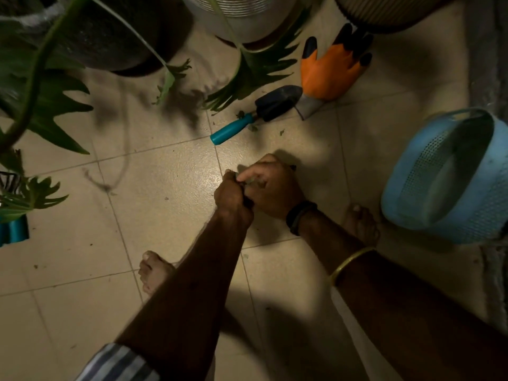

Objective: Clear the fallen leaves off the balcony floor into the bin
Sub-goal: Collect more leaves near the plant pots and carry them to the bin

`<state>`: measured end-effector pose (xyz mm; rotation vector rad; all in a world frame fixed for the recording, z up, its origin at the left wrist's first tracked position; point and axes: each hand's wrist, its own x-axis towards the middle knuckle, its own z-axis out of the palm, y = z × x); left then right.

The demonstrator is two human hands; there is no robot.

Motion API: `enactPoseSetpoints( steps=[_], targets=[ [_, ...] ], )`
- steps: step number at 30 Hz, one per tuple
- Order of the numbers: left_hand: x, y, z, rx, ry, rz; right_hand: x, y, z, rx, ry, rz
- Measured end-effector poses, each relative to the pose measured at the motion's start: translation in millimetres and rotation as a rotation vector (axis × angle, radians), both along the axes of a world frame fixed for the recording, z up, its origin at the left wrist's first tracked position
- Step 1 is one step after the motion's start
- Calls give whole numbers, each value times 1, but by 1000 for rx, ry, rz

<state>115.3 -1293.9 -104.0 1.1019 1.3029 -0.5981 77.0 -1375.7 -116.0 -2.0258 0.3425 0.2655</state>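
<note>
Your left hand (233,195) and right hand (270,185) meet low over the floor, fingers curled and touching each other, pinching something small and greenish between them. Both forearms reach forward and down; your bare feet stand on either side.

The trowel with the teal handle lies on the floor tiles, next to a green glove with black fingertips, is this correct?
Not quite: the head view shows the glove is orange, not green. The rest holds: its fingertips are black, and the trowel with the teal handle lies beside it on the floor tiles.
</note>
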Motion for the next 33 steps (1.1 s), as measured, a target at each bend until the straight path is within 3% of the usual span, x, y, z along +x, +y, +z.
enactPoseSetpoints(
  steps=[2, 4, 6, 10, 15, 18, 20, 22, 26, 29, 31, 33],
  targets=[
    [1, 11, -7, -12, 12, 32, -4, -18, -9, 67, 12, -184],
    [0, 23, -15, -41, 24, 47, -7, -36, -29, -117, 57, -311],
    [-4, 29, -19, -53, 36, 37, -12, -47, -45, -346, 193, -222],
    [-17, 34, -28, -76, 45, 39, -37, -40, -69, -506, 186, 210],
    [-28, 41, -40, -91, 53, 61, -53, -43, -93, -523, 28, 229],
    [-34, 44, -41, -87, 55, 48, -52, -42, -94, -314, 94, -83],
    [-40, 43, -38, -75, 59, -8, -41, -32, -74, 92, 311, -471],
    [-42, 39, -34, -37, 77, -58, -30, -13, -55, 411, 401, -627],
    [-36, 30, -30, -183, 57, -43, -22, 35, -27, 339, 391, -422],
    [-28, 34, -23, -261, 50, 52, -20, 49, -27, 149, 303, -278],
    [-25, 41, -22, -213, -2, 41, -18, 47, -26, 139, 222, -78],
    [-25, 48, -28, -45, -21, 2, -16, 44, -30, 231, 227, -17]
  ],
)
